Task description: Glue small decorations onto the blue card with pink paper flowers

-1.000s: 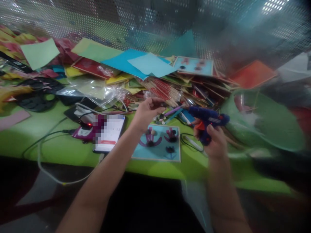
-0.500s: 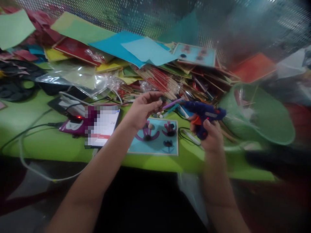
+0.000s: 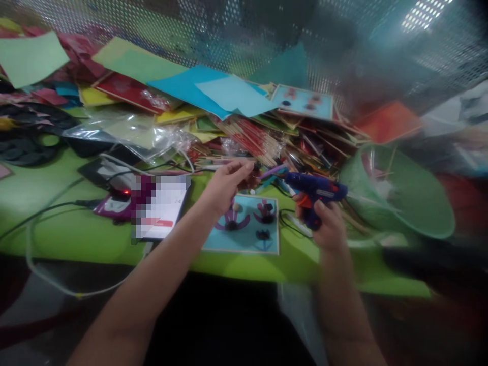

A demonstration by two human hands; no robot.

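My right hand grips a dark blue glue gun by its handle, near the orange trigger. Its nozzle points left, toward my other hand. The fingers of my left hand are pinched on a small dark piece, too blurred to name more closely. Between the fingertips and the nozzle shows a purple strip; whether I hold it or it lies behind, I cannot tell. Below my left hand lies a light blue card with purple and black shapes on it, partly covered by my forearm.
A phone lies left of the card, beside a purple power strip with cables. Papers, plastic sleeves and wooden sticks pile up along the back. At right, a green translucent basket lies tipped on the green table.
The whole view has shifted, so things sit slightly lower in it. Both hands keep about the same pose, the left still pinching the dark piece and the right holding the glue gun.
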